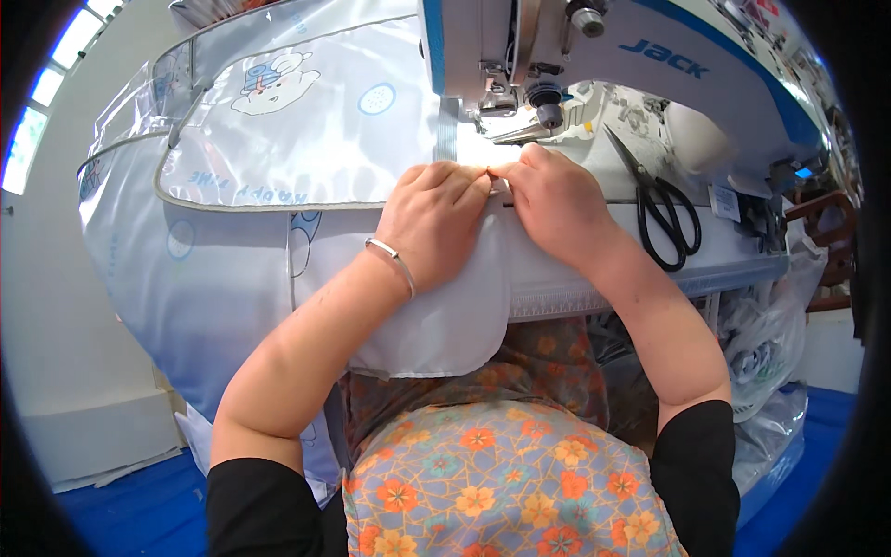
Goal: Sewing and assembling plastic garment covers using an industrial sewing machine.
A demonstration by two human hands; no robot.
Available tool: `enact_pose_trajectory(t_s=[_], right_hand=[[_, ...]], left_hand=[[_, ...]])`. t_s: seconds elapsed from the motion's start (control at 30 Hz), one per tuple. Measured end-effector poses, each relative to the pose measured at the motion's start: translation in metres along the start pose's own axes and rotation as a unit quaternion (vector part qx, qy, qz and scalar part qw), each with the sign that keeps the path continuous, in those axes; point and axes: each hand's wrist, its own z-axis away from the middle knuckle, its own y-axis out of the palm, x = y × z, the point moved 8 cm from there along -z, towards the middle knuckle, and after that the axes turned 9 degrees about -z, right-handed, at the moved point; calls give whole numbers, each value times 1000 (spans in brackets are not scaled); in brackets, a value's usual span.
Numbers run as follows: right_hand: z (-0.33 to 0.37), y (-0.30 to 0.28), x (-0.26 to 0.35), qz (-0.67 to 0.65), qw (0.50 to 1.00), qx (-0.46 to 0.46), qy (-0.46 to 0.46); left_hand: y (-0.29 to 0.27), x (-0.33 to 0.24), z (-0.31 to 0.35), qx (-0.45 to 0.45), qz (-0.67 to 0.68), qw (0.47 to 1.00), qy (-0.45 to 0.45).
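Observation:
Just in front of the sewing machine's (548,116) needle area, my two hands come together, thumbs and fingers pinched. My left hand (434,218), with a silver bangle at the wrist, is closed on the edge of a plain white fabric piece (436,325). That piece drapes over the table's front edge toward my lap. My right hand (561,200) is closed too, pinching the same edge close to the left fingertips. The pinched bit itself is mostly hidden by the fingers. Left of my hands lies a shiny printed fabric panel (316,121) with grey-bound edges.
Black-handled scissors (664,209) lie right of my right forearm. A ruler strip (566,302) runs along the table's front edge. More pale bluish fabric (213,297) hangs over the left side. Clear plastic bags (766,343) hang at the right, below the table.

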Motion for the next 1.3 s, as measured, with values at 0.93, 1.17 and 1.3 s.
enact_pose_trajectory(t_s=[0.93,1.17,1.3], right_hand=[[-13,3,-7,-3,1000,-25,-9],[-6,6,-6,44,999,-4,-18],[-7,9,-8,50,999,5,-8]], left_hand=[[15,19,-18,41,30,999,-19],[21,18,-14,81,14,996,-45],[26,26,-17,90,22,996,-18]])
